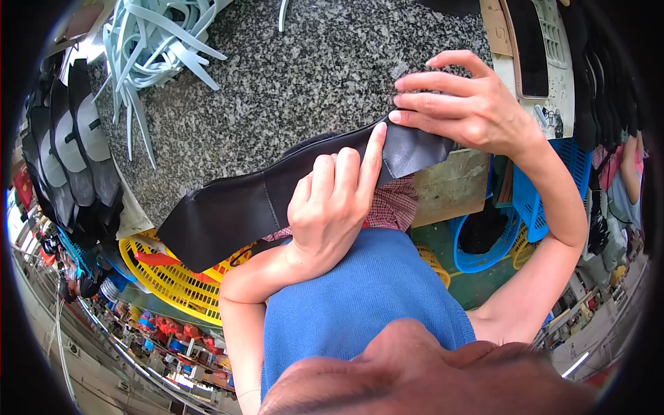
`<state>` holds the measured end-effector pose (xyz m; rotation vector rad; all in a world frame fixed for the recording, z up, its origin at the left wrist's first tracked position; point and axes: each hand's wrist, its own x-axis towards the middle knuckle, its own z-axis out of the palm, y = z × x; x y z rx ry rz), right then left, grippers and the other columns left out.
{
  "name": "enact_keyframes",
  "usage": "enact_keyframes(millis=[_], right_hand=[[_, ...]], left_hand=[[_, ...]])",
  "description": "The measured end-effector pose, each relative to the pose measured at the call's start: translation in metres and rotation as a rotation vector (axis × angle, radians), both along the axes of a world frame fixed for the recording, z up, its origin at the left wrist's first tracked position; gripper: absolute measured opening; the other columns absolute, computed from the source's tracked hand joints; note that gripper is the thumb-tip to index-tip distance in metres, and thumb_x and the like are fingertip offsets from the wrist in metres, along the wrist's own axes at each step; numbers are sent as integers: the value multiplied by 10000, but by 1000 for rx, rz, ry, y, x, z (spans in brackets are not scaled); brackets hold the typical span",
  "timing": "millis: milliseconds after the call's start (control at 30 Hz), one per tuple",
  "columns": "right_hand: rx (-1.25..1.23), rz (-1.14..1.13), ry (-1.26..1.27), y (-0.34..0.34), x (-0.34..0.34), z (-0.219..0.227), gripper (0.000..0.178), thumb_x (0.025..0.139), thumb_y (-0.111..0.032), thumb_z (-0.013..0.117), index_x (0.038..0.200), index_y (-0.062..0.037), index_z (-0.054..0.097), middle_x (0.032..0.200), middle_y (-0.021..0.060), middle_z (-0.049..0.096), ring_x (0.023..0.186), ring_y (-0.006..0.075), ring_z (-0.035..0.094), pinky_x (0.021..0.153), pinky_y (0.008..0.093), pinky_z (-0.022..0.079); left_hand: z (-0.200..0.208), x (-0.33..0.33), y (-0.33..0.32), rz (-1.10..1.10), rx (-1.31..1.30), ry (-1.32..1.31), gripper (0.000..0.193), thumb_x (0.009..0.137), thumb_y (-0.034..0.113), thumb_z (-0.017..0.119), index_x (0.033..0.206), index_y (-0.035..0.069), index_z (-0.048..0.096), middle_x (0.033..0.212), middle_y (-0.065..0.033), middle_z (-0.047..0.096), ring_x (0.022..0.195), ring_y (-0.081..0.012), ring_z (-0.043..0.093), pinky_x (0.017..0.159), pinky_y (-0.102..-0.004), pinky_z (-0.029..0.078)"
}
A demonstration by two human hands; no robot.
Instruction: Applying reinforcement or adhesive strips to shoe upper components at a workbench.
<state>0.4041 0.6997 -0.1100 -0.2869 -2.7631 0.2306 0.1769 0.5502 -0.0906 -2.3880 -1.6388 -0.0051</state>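
A long black leather piece [221, 220] with stitched seams lies slantwise along the near edge of the speckled stone tabletop [277, 104], its near side hanging over. My left hand [332, 197] is on its middle, index finger stretched along the leather, the other fingers curled and the thumb hidden. At the right end, my right hand [460, 104] has a fingertip on the far edge of the leather, close to the left index fingertip. Its other fingers are spread above the stone, and its thumb cannot be seen.
Pale blue strips [162, 48] lie tangled at the far left. Stacked black pieces with grey patches [72, 149] hang at the left edge. A phone [529, 52] lies at the far right. A yellow basket [176, 287] and a blue basket [481, 263] stand below the tabletop.
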Motion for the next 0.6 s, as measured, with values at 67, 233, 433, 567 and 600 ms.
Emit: enact_keyframes(millis=[67,233,433,567,600], right_hand=[[-1,-14,-76,5,7,0,344,842,-171,694,1158,-257,798,1256,-39,707,1310,136,619,1148,419,435],[-30,15,-52,13,21,3,457,754,-229,732,1206,-219,796,1281,11,698,1296,231,639,1100,482,455],[-269,-112,2,11,14,10,456,621,-61,772,1068,-154,766,1153,26,666,1152,241,643,1029,432,472],[-335,-147,6,7,11,7,355,671,-12,749,1016,-88,723,1079,45,655,1046,258,664,900,396,489],[-352,-151,11,7,11,7,341,681,-11,755,1012,-84,722,1063,47,660,1027,265,670,889,396,497]], left_hand=[[2,4,1,21,-20,49,691,783,94,640,1447,280,687,800,22,375,681,-102,440,527,-230,347],[5,13,9,37,-81,-24,674,784,108,635,1437,266,691,813,18,397,715,-123,453,545,-263,343],[-10,27,16,-40,-167,-403,676,747,223,726,1384,4,663,898,-53,514,820,-210,551,676,-355,438],[-24,30,18,-81,-105,-429,647,696,128,765,1309,-57,670,886,-85,522,773,-245,556,630,-370,450],[-24,29,21,-94,-87,-479,563,727,112,811,1246,-67,686,862,-93,511,739,-261,549,601,-378,446]])
